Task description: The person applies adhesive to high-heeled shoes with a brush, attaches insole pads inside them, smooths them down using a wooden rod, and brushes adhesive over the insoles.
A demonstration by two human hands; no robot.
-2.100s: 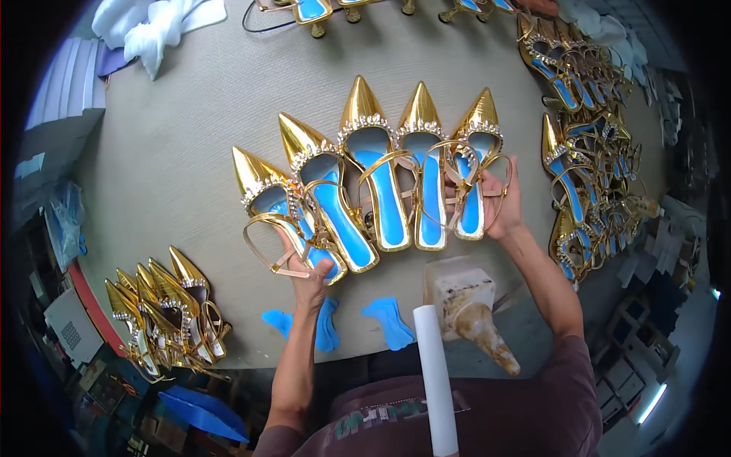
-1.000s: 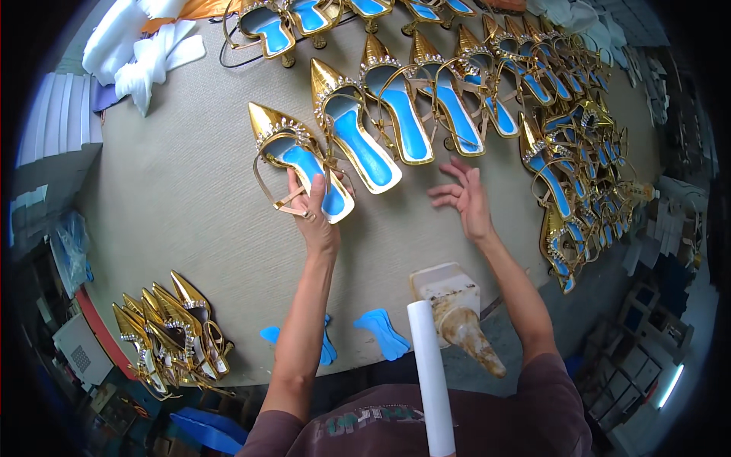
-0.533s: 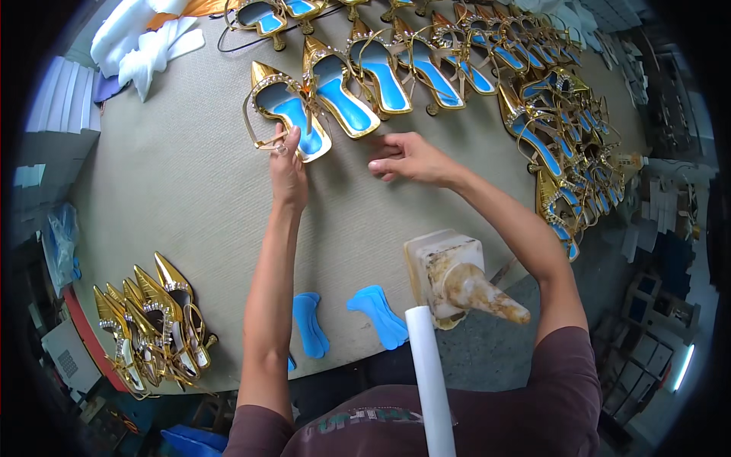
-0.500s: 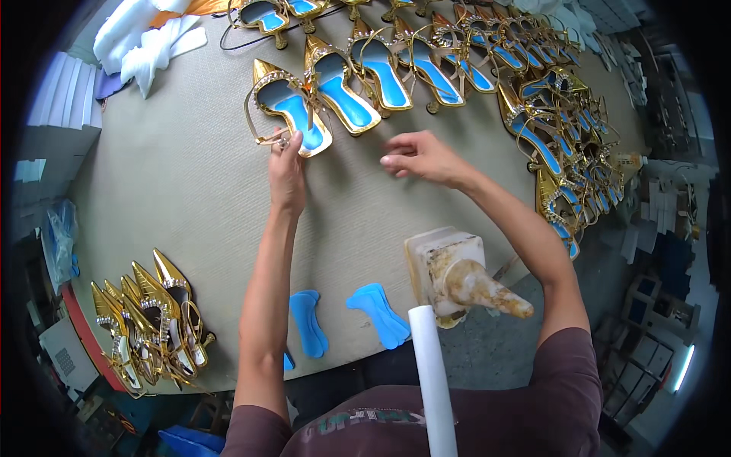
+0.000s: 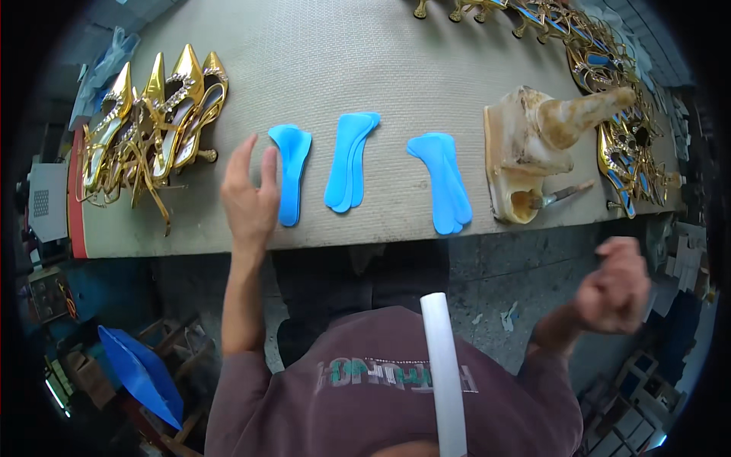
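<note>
My left hand (image 5: 250,194) is over the table's near edge with thumb and fingers apart and nothing in it. It is just left of a stack of blue insoles (image 5: 291,177). Two more blue insole stacks, a middle one (image 5: 349,164) and a right one (image 5: 444,183), lie farther along the edge. Left of that hand stands a cluster of gold pointed heeled shoes (image 5: 183,99) with jewelled straps. My right hand (image 5: 615,288) hangs off the table at the right, slightly blurred. Its fingers are curled in, and no object shows in them.
A stained, whitish glue container (image 5: 525,145) with a cone-shaped top stands near the front edge, a brush (image 5: 562,195) in its opening. More gold shoes with blue insoles (image 5: 624,145) line the table's right side. A white tube (image 5: 445,373) rises before my chest.
My left hand has let go of the gold shoe at the far row and come back to the near edge. My right hand has drawn back off the table. The view has tilted toward me.
</note>
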